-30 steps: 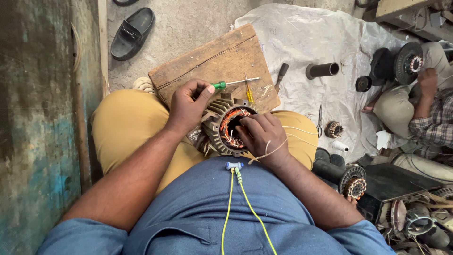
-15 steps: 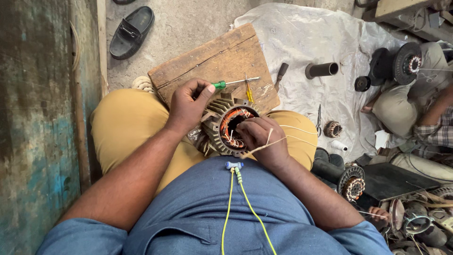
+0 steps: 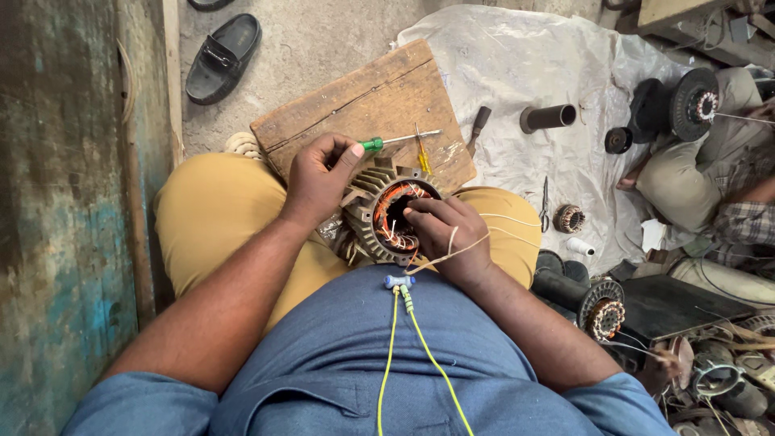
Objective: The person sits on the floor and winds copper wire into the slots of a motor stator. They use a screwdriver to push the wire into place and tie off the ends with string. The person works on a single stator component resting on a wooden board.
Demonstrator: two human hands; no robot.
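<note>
two hands on finned motor stator [image 3: 379, 211] in lap: left hand [image 3: 319, 173] fingers closed on green-handled screwdriver [image 3: 395, 141], right hand [image 3: 444, 234] fingers pinching copper windings [image 3: 394, 222], loose wire over knuckles. step: tucking coils; next needs careful prying.

Position: single head camera, above the seated person's lap.
Direction: straight down, floor toward twelve o'clock.
Distance: close; motor stator [image 3: 393, 211] near centre.
Edges: co-worker [image 3: 726, 173] at three o'clock.
</note>
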